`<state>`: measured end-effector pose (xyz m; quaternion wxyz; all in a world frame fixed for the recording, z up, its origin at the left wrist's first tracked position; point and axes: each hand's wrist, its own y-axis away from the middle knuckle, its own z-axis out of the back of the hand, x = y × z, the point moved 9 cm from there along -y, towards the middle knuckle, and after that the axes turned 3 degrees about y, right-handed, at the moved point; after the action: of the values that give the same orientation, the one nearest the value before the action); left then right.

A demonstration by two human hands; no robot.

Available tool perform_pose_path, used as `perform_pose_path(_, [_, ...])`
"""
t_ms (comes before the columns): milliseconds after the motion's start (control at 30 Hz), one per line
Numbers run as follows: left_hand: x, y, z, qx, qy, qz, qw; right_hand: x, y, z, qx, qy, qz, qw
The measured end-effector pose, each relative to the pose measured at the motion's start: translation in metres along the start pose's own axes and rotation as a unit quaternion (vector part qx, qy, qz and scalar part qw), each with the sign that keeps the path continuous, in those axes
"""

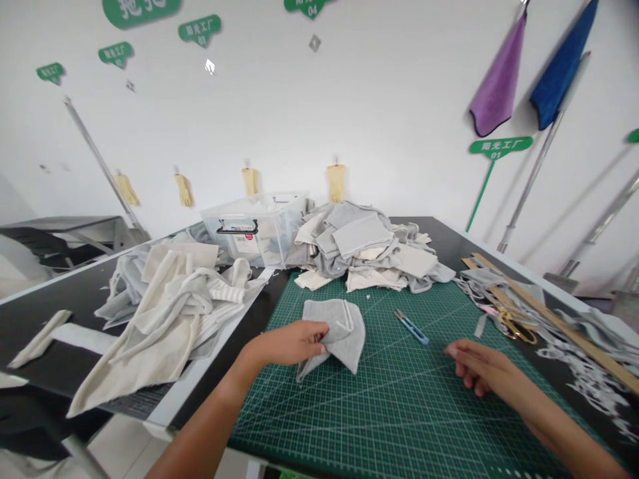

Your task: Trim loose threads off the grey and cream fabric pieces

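My left hand (299, 340) pinches the edge of a grey fabric piece (344, 332), which is partly folded and hangs just over the green cutting mat (399, 419). Its lower left corner droops below my fingers. To the right, my right hand (474, 366) is held above the mat, fingers loosely curled and partly apart, touching no cloth. Between the hands, farther back, small blue-handled snips (412, 326) lie on the mat.
A heap of grey and cream cloth (364, 243) stands behind the mat, beside a clear plastic bin (254, 226). More cloth (170, 313) lies at left. At right are gold-handled scissors (519, 327), a long wooden strip (564, 326) and white scraps (584, 372).
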<state>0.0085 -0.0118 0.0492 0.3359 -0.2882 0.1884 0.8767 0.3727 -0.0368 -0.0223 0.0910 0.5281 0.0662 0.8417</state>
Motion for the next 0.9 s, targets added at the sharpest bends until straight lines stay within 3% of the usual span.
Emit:
perform_pose_path(133, [-0.021, 0.002, -0.027, 0.029, 0.01, 0.001, 1.0, 0.008, 0.0, -0.02, 0.043, 0.018, 0.006, 0.999])
perform_pose_path(300, [-0.049, -0.007, -0.04, -0.044, 0.002, -0.018, 0.999, 0.021, 0.01, -0.087, 0.139, 0.023, -0.034, 0.989])
perform_pose_path(433, [-0.05, -0.018, -0.06, 0.002, 0.088, -0.013, 0.996, 0.032, 0.001, -0.121, 0.146, 0.078, -0.019, 0.986])
perform_pose_path(600, [-0.02, -0.036, -0.061, -0.039, 0.213, 0.119, 0.969, 0.054, -0.01, -0.132, 0.154, 0.084, 0.06, 0.983])
perform_pose_path(667, [-0.019, -0.044, -0.068, -0.015, 0.268, 0.149, 0.952, 0.069, -0.005, -0.135, 0.176, 0.042, 0.092, 0.979])
perform_pose_path(767, [-0.023, -0.057, -0.077, 0.016, 0.338, 0.153, 0.928, 0.088, 0.007, -0.141, 0.21, 0.001, 0.122, 0.97])
perform_pose_path(900, [-0.017, -0.065, -0.075, -0.01, 0.399, 0.134, 0.907, 0.091, 0.011, -0.135, 0.19, -0.009, 0.101, 0.976])
